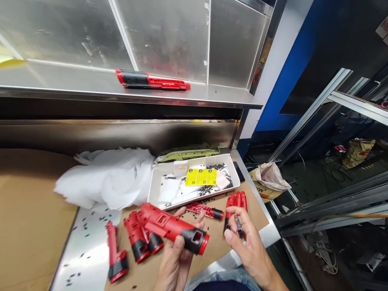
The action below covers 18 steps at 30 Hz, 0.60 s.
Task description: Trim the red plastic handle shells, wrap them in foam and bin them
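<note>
Over on the left, a big sheet of brown cardboard (33, 218) is covering the side, and next to it small black bits (72, 275) are lying scattered on a bare strip of metal tabletop (91, 250). Behind that, crumpled white sheeting (121, 178) is piling up against the white tray (188, 200). Moving right, a lone red-and-black casing (117, 258) is lying near the table's front, and a pair of similar casings (136, 238) is resting just beside it. Above, on the metal shelf (60, 89), another casing piece (153, 80) is lying lengthwise.

In the middle, the person's left hand (174, 258) is gripping the held casing (174, 226), thumb pressing its near side and fingers supporting it from behind; it is tilting above the table, in front of the tray. Yellow labels (201, 177) are lying in that tray, and an open casing half (206, 211) is resting before it.

Farther right, the right hand (248, 246) is keeping a small dark piece (239, 226) in its curled fingers, with thumb tip and index tip standing apart. Upright-looking red casings (239, 199) are sitting behind that hand, and beyond the table a paper sack (269, 182) is standing open.
</note>
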Available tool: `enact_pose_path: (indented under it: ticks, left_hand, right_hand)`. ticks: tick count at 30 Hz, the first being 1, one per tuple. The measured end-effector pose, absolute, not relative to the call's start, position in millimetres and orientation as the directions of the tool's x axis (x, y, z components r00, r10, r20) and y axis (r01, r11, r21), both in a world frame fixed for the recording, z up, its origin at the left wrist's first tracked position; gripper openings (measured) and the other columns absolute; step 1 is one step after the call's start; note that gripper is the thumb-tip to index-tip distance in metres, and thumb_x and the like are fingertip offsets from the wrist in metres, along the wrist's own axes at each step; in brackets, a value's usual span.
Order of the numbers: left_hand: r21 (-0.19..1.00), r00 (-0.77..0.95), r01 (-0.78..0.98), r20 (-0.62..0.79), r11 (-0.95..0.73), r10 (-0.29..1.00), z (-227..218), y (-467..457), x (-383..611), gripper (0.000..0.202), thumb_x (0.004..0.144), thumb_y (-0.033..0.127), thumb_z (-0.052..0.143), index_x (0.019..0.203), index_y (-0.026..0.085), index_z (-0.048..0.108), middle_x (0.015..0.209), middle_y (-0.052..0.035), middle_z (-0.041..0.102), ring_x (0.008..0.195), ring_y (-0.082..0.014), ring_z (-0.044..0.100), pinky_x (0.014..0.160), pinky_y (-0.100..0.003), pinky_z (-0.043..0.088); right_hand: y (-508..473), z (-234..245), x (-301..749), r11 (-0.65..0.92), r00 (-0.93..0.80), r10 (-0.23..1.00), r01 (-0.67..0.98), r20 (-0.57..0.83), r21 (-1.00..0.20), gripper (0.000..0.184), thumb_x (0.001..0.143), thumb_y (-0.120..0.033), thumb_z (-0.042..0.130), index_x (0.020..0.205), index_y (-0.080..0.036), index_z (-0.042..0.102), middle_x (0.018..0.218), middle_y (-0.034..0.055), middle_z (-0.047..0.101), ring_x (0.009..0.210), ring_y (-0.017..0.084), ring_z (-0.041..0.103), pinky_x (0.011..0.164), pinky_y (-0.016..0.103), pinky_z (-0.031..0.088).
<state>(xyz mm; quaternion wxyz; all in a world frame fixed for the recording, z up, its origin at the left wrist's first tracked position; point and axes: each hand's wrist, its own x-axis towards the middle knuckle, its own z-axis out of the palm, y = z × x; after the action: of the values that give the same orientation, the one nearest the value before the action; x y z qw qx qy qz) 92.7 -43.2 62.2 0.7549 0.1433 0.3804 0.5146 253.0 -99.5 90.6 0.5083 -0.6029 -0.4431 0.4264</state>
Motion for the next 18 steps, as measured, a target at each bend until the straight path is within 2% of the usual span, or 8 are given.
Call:
enact_pose_path:
  ticks: [2,4,6,8,10,13,15,18]
  left_hand:
    - [0.615,0.132,-0.674,-0.446,0.41,0.885,64,-39,90,0.057,0.06,0.041,0.087,0.112,0.028,0.069,0.091,-0.0036,0.078,0.112,-0.0326,0.064,0.094,-0.035,0.055]
    - [0.63,0.097,-0.655,-0.478,0.417,0.873,68,-35,86,0.058,0.054,0.04,0.09,0.108,0.027,0.071,0.098,-0.0032,0.078,0.108,-0.0328,0.067,0.091,-0.035,0.057]
    - [0.668,0.075,-0.593,-0.51,0.45,0.857,72,-34,81,0.063,0.052,0.042,0.09,0.109,0.026,0.071,0.11,-0.0047,0.075,0.108,-0.0322,0.067,0.085,-0.032,0.059]
    - [0.67,0.099,-0.547,-0.543,0.502,0.834,76,-35,77,0.062,0.054,0.048,0.088,0.109,0.024,0.072,0.117,-0.0065,0.073,0.11,-0.0312,0.065,0.085,-0.03,0.059]
    - [0.604,0.165,-0.572,-0.577,0.554,0.8,80,-39,75,0.06,0.057,0.053,0.085,0.108,0.023,0.073,0.118,-0.0077,0.072,0.113,-0.0317,0.064,0.089,-0.033,0.057]
    - [0.453,0.264,-0.65,-0.618,0.61,0.74,85,-47,75,0.055,0.056,0.048,0.087,0.104,0.025,0.075,0.113,-0.0089,0.074,0.112,-0.0358,0.064,0.098,-0.045,0.051]
    - [0.392,0.301,-0.664,-0.64,0.637,0.707,87,-53,76,0.055,0.054,0.042,0.089,0.104,0.026,0.076,0.108,-0.0097,0.075,0.112,-0.0378,0.064,0.102,-0.05,0.047]
    - [0.352,0.336,-0.651,-0.66,0.672,0.672,87,-60,76,0.059,0.056,0.043,0.088,0.11,0.027,0.074,0.101,-0.0108,0.077,0.112,-0.0374,0.063,0.105,-0.049,0.043]
  right_hand:
    - [-103,90,256,-0.073,0.238,0.97,0.112,-0.045,-0.991,0.04,0.093,-0.047,0.052,0.125,-0.023,0.053,0.094,0.0032,0.059,0.081,0.016,0.058,0.077,0.027,0.048]
    - [-105,91,257,-0.048,0.222,0.975,0.122,-0.02,-0.991,0.037,0.093,-0.044,0.053,0.124,-0.024,0.055,0.101,0.0071,0.067,0.091,0.02,0.063,0.084,0.031,0.051]
    - [-107,92,257,0.005,0.182,0.983,0.178,0.038,-0.984,0.036,0.09,-0.043,0.06,0.122,-0.026,0.059,0.104,0.0075,0.071,0.096,0.022,0.065,0.087,0.032,0.051]
    - [-108,92,256,0.096,0.133,0.982,0.273,0.137,-0.957,0.034,0.086,-0.042,0.066,0.116,-0.027,0.064,0.103,0.0065,0.071,0.092,0.021,0.066,0.083,0.029,0.053]
    - [-110,91,252,0.202,0.098,0.965,0.306,0.241,-0.93,0.031,0.086,-0.042,0.068,0.113,-0.027,0.067,0.102,0.007,0.07,0.084,0.019,0.067,0.075,0.027,0.055]
    - [-117,84,242,0.302,0.165,0.926,0.217,0.34,-0.928,0.036,0.084,-0.041,0.07,0.117,-0.028,0.066,0.098,0.007,0.07,0.082,0.02,0.07,0.071,0.028,0.058]
    - [-123,79,233,0.293,0.286,0.898,0.175,0.333,-0.94,0.037,0.081,-0.04,0.074,0.115,-0.029,0.066,0.095,0.0065,0.074,0.086,0.023,0.072,0.075,0.032,0.06]
    - [-132,75,220,0.241,0.415,0.861,0.176,0.294,-0.955,0.03,0.075,-0.04,0.08,0.099,-0.025,0.068,0.091,0.0082,0.076,0.086,0.026,0.072,0.079,0.04,0.059]
